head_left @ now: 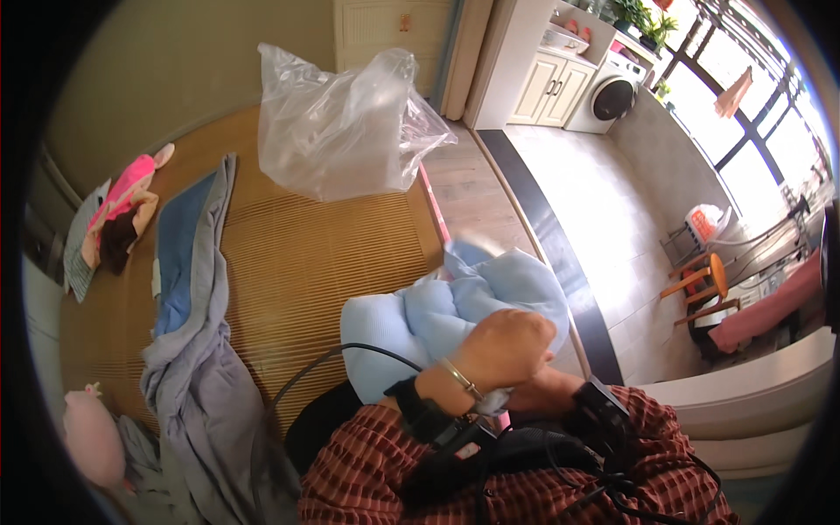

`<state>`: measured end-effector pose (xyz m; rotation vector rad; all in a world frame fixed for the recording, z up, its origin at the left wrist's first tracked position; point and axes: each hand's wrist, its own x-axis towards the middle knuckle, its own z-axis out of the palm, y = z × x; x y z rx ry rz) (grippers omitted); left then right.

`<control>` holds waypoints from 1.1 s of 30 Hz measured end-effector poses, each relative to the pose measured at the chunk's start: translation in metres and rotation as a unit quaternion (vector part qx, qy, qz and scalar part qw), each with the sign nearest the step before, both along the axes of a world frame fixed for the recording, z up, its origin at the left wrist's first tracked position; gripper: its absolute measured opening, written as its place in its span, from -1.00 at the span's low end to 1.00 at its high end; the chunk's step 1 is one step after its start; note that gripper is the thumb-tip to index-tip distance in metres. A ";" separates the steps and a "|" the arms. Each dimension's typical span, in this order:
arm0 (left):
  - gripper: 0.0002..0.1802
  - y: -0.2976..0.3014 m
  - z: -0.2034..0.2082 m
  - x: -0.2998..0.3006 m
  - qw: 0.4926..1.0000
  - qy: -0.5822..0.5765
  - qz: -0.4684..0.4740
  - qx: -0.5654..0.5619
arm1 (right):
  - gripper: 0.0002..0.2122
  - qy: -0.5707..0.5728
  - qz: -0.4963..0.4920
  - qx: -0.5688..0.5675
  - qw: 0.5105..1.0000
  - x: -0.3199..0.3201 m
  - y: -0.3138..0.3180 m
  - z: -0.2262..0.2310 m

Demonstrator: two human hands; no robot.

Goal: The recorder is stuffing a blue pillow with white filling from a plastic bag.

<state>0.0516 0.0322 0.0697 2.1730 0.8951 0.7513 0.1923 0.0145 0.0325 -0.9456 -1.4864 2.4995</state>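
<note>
A puffy light blue cushion [420,319] lies over my lap at the edge of the woven mat. My left hand [516,343], with a bangle at its wrist, is closed in a fist above the cushion's near right part. Whatever that fist may hold is hidden from view. Close beside and partly beneath it is my right hand [544,385], its fingers covered by the left hand and wrist. A small fold of light blue cloth [494,402] shows under my left wrist.
A clear plastic bag [341,122] stands crumpled on the far side of the mat [306,254]. Grey and blue bedding [197,315] runs along the left, with colourful folded clothes [122,210] beyond and a pink plush toy [92,437] nearer. A black cable [328,352] crosses by my left arm.
</note>
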 end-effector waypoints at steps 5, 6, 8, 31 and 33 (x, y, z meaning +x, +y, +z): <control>-0.80 -0.007 0.027 -0.019 0.991 0.105 0.067 0.044 | -0.72 0.070 -0.023 -0.133 0.988 -0.036 0.005 -0.021; -0.80 -0.008 0.032 -0.024 0.986 0.136 0.086 0.037 | -0.71 0.080 -0.031 -0.156 0.984 -0.045 0.008 -0.027; -0.80 -0.015 0.025 -0.037 0.980 0.146 0.136 0.007 | -0.71 0.095 -0.033 -0.180 0.979 -0.065 0.010 -0.038; -0.48 -0.047 -0.037 -0.087 0.921 0.169 0.343 0.080 | -0.71 -0.067 -0.196 0.688 0.695 -0.043 0.030 0.010; -0.56 -0.044 -0.051 -0.099 0.886 0.234 0.397 0.053 | -0.75 -0.046 -0.196 0.657 0.727 -0.029 0.025 0.007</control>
